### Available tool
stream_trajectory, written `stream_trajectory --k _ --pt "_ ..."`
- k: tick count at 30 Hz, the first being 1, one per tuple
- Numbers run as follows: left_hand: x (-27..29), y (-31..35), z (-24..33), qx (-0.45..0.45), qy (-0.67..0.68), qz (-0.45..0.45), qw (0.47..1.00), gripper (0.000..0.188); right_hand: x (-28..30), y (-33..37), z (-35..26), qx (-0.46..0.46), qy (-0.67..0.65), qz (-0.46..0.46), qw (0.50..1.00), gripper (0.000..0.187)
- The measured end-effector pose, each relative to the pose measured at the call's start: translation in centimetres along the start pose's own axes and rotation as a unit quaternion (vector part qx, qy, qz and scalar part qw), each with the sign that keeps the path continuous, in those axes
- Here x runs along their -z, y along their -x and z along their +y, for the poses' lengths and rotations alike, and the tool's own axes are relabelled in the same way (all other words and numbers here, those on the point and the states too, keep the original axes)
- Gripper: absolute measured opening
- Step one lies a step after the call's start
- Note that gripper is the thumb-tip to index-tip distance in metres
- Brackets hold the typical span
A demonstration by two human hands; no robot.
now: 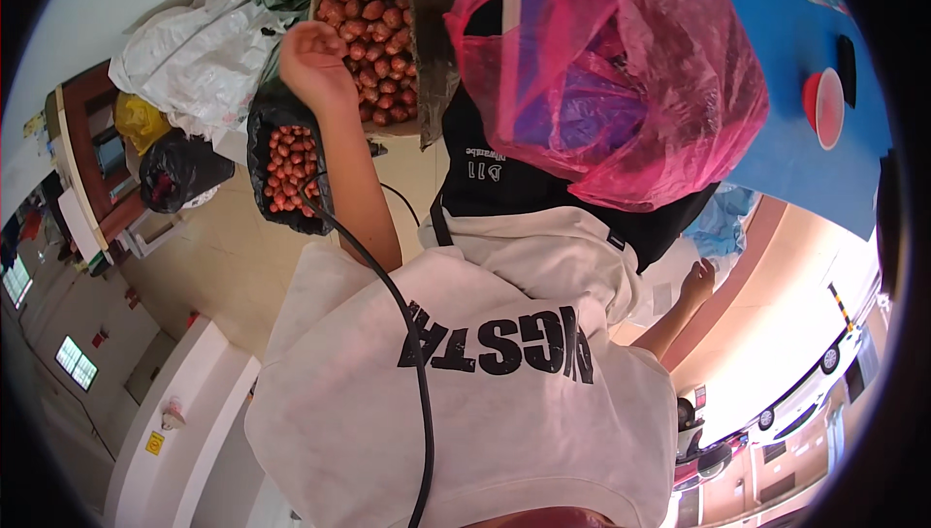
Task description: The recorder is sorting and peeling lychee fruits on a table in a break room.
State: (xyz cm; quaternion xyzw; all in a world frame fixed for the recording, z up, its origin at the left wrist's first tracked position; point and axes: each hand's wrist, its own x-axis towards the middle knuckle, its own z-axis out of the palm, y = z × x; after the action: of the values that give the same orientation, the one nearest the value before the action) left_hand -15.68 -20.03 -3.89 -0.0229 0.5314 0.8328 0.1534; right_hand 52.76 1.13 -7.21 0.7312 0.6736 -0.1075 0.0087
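My left hand [313,55] is raised at the left wall of an open cardboard box [427,53]. Its fingers curl inward, and whether something lies in them cannot be made out. Large, wrinkled red fruits that look like jujubes [373,29] fill the box. Below that forearm, a black bag [264,155] holds smaller red fruits [291,167] of similar look. Off to the right and low, my right hand [696,283] hovers beside a white bag or sheet [661,297], its fingers loosely bent and apart, with nothing visible in them.
A pink translucent plastic bag [669,72] bulges over my lap and the edge of a blue table [776,160]. On the table stands a red bowl [827,109] near a black object [847,70]. White plastic bags [199,58] lie at left. A black cable [412,320] runs down my shirt.
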Motion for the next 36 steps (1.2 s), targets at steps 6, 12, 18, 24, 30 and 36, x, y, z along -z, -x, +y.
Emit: stream_trajectory --k 6,12,18,24,30,36 --pt "9.6 -1.5 -8.5 0.151 -0.338 0.088 0.925 0.023 1.5 -0.2 -10.8 0.049 -0.088 -0.002 0.995 0.018" --pt "12.1 -3.9 -18.8 0.002 -0.580 -0.094 0.809 0.032 5.8 0.4 -19.4 0.070 -0.153 0.038 0.985 0.018" --pt "17.3 -8.1 -26.9 -0.098 -0.599 -0.128 0.784 0.042 11.3 0.4 -28.2 0.112 -0.229 0.111 0.960 0.015" --pt "14.1 -6.7 -25.3 0.024 -0.602 -0.148 0.784 0.046 13.2 5.3 -41.2 0.431 -0.278 -0.070 0.856 0.023" --pt "13.7 -2.2 -22.2 0.072 -0.595 -0.077 0.797 0.049 9.6 2.7 -44.7 0.514 -0.141 0.027 0.846 0.023" --pt "14.0 3.2 -17.7 0.118 -0.518 0.007 0.847 0.043 9.6 1.9 -42.9 0.459 -0.165 0.061 0.871 0.024"
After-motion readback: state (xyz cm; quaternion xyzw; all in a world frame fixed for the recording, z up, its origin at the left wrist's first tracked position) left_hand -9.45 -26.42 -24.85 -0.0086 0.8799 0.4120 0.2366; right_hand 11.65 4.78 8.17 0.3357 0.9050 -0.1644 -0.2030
